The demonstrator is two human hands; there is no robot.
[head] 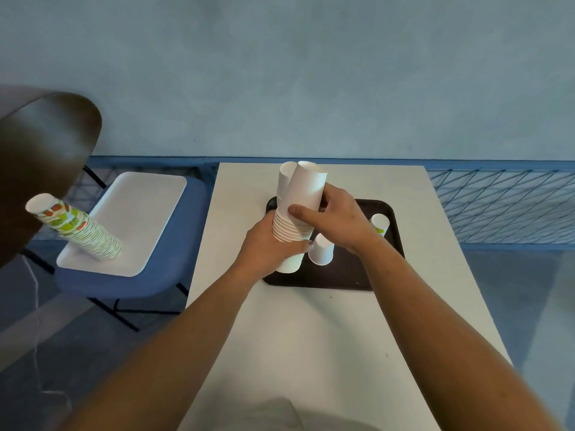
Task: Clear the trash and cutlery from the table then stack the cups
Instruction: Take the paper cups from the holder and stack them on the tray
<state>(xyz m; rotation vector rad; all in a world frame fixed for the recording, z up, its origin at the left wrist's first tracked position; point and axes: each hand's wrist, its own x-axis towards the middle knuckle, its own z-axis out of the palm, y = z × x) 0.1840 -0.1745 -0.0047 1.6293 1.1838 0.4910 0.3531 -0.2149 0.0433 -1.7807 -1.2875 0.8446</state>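
Standing on a dark brown tray (351,276) at the far middle of the white table (326,337), the stack of white paper cups (289,231) sits mouth-down, with a band of nested rims showing at mid-height. The left hand (267,253) is wrapped round the lower part of the stack, fingers curled against its side. The right hand (339,219) grips a single white cup (306,188), thumb across its near face and fingers curled behind. This cup is tilted and overlaps the top of the stack; whether it is seated over it cannot be told.

Two loose cups stand on the same tray: a plain white cup (322,251) just beside the stack's base, and a green-printed cup (380,223) further right.

Left of the table, a blue chair (130,286) carries a white tray (140,213) bearing a leaning stack of fruit-printed cups (90,234). A dark brown chair back (40,157) occupies the left edge. A blue mesh fence (504,206) runs behind.
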